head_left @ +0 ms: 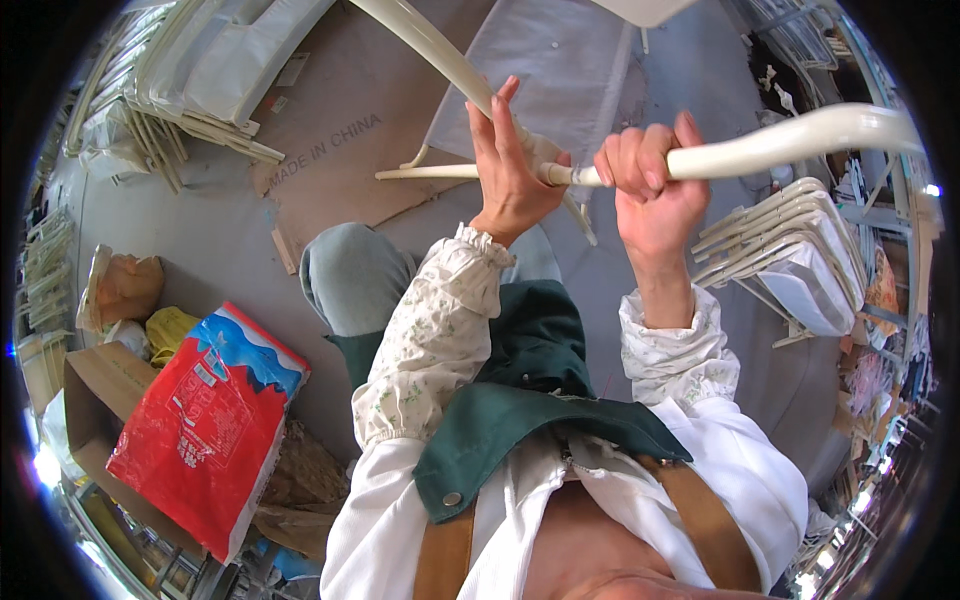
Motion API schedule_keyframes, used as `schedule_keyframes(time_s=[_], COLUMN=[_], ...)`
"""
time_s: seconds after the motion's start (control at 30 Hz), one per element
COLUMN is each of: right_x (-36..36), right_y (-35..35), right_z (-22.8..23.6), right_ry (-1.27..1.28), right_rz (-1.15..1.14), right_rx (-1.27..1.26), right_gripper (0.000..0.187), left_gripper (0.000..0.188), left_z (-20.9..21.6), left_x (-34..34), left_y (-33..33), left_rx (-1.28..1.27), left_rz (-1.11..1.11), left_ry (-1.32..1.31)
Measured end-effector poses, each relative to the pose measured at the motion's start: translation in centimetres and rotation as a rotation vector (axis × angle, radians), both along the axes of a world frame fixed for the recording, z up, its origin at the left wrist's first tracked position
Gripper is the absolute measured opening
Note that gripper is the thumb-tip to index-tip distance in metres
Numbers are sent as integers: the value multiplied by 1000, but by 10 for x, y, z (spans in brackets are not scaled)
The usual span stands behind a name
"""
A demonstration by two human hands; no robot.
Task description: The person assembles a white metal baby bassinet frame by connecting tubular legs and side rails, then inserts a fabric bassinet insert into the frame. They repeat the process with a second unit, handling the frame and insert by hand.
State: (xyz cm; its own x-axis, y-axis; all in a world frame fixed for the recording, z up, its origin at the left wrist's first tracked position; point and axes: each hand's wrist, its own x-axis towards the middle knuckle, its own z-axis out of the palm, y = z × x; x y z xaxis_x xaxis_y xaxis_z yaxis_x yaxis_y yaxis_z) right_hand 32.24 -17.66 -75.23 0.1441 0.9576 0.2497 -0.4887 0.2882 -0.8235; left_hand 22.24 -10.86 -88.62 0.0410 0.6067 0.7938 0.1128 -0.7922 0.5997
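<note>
Cream metal tubing, part of a frame, spans in front of me: one curved tube [430,45] rises to the upper left, and a thicker bent tube [800,138] runs to the right. They come together at a joint near the middle. My left hand [515,175] lies against the tubing there, fingers stretched and apart, thumb close to the joint. My right hand [650,170] is wrapped round the end of the right-hand tube. Beyond the hands is a frame with a pale fabric panel [550,70]; its lower part is partly hidden by my left hand.
Flattened brown cardboard [340,180] lies on the grey floor ahead. Stacked white-panelled frames [215,70] stand at upper left, and another folded stack [800,255] at right. To the left, a red and blue plastic bag [205,430] lies over an open carton [85,410].
</note>
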Motion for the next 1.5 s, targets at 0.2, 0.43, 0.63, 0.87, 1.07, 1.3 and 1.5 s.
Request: schedule_keyframes(time_s=[0.2,0.43,0.63,0.87,1.07,1.3,1.5], right_x=[14,14,6,-8,101,182,183], right_y=[1,6,-1,-23,-50,-72,-72], right_z=[-32,-50,-44,-11,106,289,254], right_ry=[112,220,154,198,574,-688,-894], right_rz=[89,113,28,-200,-617,-572,-796], right_rx=[183,311,319,-162,-114,-639,-611], right_gripper=[63,64,62,53,52,66,62], left_gripper=[141,55,51,42,46,58,60], left_z=[34,152,171,154,234,434,453], left_x=[-29,-85,-74,-95,-226,-248,-224], left_y=[3,81,70,67,147,275,268], left_rx=[-12,-255,-537,-675,-961,-874,-612], left_rz=[-320,-495,-597,-838,-294,-455,88], left_ry=[-91,-414,-571,-456,235,148,1096])
